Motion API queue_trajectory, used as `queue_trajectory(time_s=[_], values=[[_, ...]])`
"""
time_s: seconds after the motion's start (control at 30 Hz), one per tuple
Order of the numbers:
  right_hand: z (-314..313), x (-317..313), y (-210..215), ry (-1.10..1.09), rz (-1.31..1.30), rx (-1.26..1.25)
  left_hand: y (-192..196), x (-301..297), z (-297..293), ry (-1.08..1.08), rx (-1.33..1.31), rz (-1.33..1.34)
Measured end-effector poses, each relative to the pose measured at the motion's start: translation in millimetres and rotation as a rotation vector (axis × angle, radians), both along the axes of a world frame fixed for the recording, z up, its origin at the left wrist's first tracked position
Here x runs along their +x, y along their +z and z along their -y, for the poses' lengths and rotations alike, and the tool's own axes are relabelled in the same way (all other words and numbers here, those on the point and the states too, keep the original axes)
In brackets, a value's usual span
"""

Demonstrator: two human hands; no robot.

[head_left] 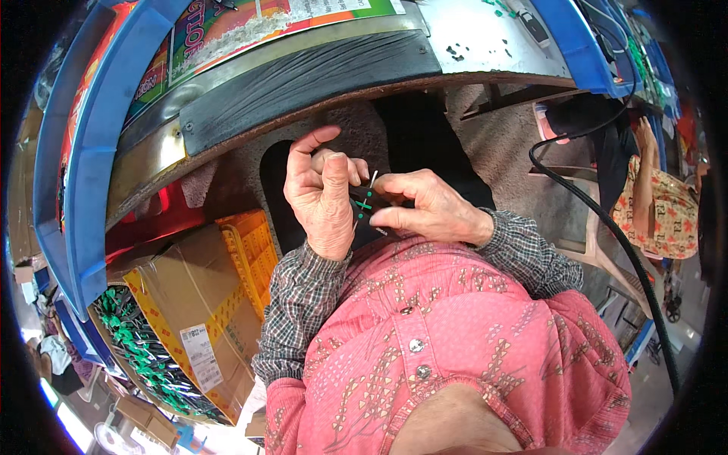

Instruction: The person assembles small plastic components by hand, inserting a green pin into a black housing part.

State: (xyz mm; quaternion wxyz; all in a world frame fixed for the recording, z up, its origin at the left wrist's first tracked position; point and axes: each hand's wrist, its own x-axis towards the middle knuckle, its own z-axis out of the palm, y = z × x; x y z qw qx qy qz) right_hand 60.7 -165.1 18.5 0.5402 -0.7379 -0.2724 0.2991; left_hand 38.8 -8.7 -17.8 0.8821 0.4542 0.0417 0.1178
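Observation:
Over my lap, both hands meet at a small black plastic part with green pieces (363, 205) on it. A thin pale pin or stem sticks up from its upper end. My left hand (317, 199) has its lower fingers curled against the part's left side, while the thumb and index finger point upward. From the right, my right hand (434, 206) pinches the part's dark end between thumb and fingers. My fingers hide much of the part, and its exact kind cannot be made out.
Ahead lies a workbench edge with a black pad (303, 87). Blue plastic frames (95, 144) stand at its left, with another blue bin (580, 45) at right. A cardboard box (193, 303) full of black and green parts sits lower left beside an orange crate (249, 254). A black cable (607, 220) hangs at right, near another person's arm (644, 178).

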Motion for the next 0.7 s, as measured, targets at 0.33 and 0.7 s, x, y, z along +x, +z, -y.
queue_trajectory(time_s=[0.33,0.7], values=[[5.7,1.7,-0.1,-0.222,-0.372,0.092,9.5,-17.5,-11.3,-0.135,0.103,-0.156],[-1.3,-6.1,-2.8,-0.307,-0.449,0.218,14.0,-33.9,-11.3,-0.141,0.104,-0.24]])
